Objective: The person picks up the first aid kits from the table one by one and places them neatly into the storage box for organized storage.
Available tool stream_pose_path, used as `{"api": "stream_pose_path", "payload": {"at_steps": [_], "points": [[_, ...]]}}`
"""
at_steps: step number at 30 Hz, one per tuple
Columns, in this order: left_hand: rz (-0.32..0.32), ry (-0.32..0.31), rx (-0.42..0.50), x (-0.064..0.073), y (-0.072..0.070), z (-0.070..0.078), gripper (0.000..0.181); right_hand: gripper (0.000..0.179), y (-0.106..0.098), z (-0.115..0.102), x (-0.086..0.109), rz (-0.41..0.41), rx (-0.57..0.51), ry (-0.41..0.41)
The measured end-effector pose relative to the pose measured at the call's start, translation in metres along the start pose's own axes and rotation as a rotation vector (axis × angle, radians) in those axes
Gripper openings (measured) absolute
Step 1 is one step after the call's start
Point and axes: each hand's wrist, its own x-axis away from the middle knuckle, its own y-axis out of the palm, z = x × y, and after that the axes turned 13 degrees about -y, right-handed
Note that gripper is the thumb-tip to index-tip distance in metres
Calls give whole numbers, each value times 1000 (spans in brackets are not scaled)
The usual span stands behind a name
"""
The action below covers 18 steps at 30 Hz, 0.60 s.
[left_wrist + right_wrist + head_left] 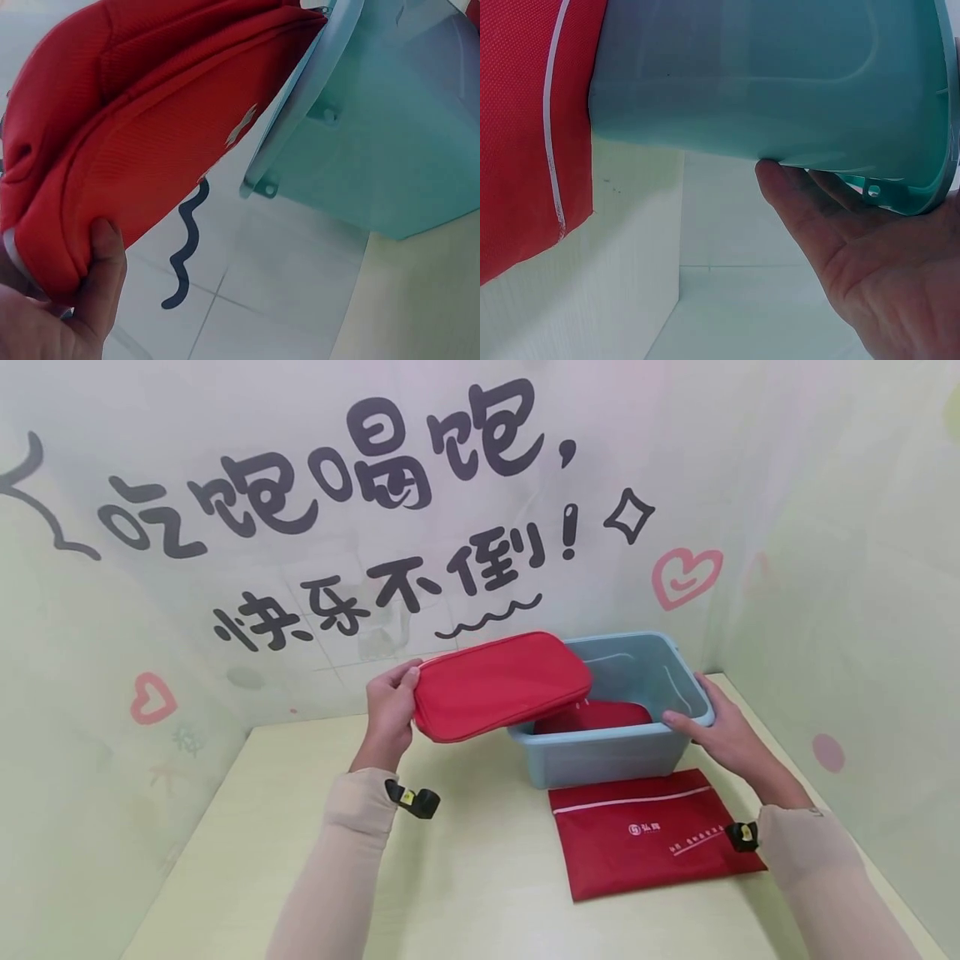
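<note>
My left hand (pixel 392 703) pinches one end of a red fabric zip pouch (pixel 501 687), thumb on one face and fingers behind. The pouch hangs tilted, its far end over the left rim of a light blue plastic bin (pixel 606 762); the left wrist view shows its piped seam and that far end at the rim. At the bin's right end my right hand (pixel 726 731) grips the rim, thumb over the top and fingers against the outer wall. Inside the bin lies another red item (pixel 603 717), partly hidden by the front wall and the pouch.
A flat red zip document bag (pixel 652 843) with white print lies in front of the bin, partly under my right wrist. The pale tabletop (pixel 465 877) extends left. Walls with lettering (pixel 480 560) and hearts enclose the back and both sides.
</note>
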Motion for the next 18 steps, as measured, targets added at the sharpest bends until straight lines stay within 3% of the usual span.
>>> {"api": "stream_pose_path", "payload": {"at_steps": [9, 18], "points": [[-27, 19, -43, 3, 30, 3, 33, 100, -3, -2, -1, 0, -3, 9], [-39, 33, -56, 3, 50, -1, 32, 101, 0, -2, -2, -4, -15, 29]]}}
